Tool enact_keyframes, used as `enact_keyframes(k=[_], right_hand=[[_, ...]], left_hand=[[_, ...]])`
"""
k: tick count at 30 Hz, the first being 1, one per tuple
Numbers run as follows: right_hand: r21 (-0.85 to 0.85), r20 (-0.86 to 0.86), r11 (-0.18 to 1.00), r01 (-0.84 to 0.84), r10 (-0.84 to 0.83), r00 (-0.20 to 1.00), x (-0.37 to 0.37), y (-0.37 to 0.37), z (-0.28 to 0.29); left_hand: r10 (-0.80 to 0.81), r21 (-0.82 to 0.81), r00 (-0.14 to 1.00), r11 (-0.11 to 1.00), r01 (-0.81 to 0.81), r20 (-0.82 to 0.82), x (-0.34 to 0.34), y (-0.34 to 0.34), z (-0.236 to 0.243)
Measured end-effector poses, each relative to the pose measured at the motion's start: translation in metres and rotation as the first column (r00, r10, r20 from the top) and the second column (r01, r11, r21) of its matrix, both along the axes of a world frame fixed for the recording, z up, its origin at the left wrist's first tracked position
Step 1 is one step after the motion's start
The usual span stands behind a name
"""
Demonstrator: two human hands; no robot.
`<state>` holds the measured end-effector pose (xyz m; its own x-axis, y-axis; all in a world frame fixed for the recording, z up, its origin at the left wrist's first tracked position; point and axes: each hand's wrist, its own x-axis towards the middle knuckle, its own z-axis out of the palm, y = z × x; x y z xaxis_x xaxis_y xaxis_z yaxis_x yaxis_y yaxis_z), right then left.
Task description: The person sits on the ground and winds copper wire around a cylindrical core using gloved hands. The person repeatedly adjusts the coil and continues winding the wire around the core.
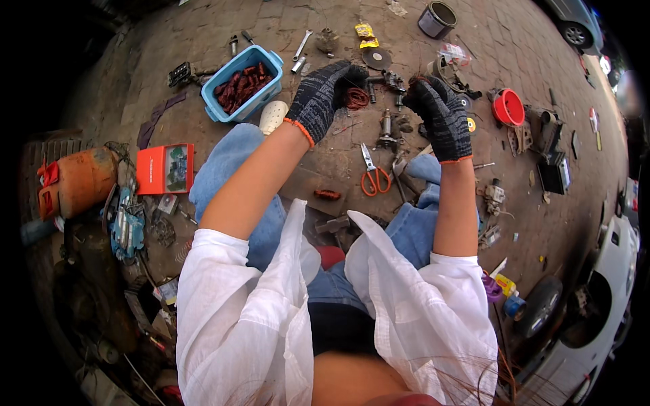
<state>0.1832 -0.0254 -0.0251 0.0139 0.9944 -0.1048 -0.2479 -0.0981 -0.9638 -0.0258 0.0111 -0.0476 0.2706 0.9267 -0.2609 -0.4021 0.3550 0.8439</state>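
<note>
Both hands wear dark grey knitted gloves with orange cuffs and are raised apart in front of my knees. My left hand (326, 96) is closed, fingers curled, and a loop of reddish copper wire (356, 99) shows at its fingers. My right hand (443, 116) is also closed, with its fingertips bunched; what lies in them is too small to make out. Between the hands, metal shaft-like parts (386, 128) are on the ground. Nearer me lie scissors with orange handles (374, 177) and a small copper-coloured wire bundle (328, 195).
A blue tub (245, 116) of dark reddish coil pieces stands at left, near a red box (150, 169) and an orange gas cylinder (87, 181). A wrench (302, 44), a grinding disc (376, 58), a red bowl (508, 107) and a metal can (437, 19) sit around the brick paving.
</note>
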Motion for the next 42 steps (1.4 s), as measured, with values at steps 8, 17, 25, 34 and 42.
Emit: enact_keyframes(k=[8, 17, 25, 34, 42], right_hand=[[-0.043, 0.068, 0.993, -0.11, 0.113, 0.991, -0.007, -0.004, 0.007], [-0.129, 0.046, 0.986, -0.109, 0.115, 0.992, -0.018, -0.007, 0.003], [-0.123, 0.108, 0.984, -0.128, 0.142, 0.984, -0.021, -0.007, 0.007], [-0.174, -0.059, 0.983, -0.051, 0.041, 0.997, -0.027, -0.005, -0.006], [-0.126, -0.009, 0.989, 0.076, -0.078, 0.997, -0.02, -0.002, -0.004]], left_hand=[[0.165, 0.066, 0.984, 0.985, -0.16, -0.072, -0.003, 0.003, -0.011], [-0.215, 0.325, 0.97, 0.915, 0.241, -0.114, 0.009, -0.008, 0.009], [-0.257, 0.163, 0.944, 0.943, 0.292, -0.206, 0.006, -0.012, 0.027], [0.051, 0.052, 0.994, 0.997, -0.056, 0.092, 0.011, -0.014, 0.019], [0.804, 0.492, 0.519, 0.59, -0.64, -0.29, -0.047, 0.019, 0.035]])
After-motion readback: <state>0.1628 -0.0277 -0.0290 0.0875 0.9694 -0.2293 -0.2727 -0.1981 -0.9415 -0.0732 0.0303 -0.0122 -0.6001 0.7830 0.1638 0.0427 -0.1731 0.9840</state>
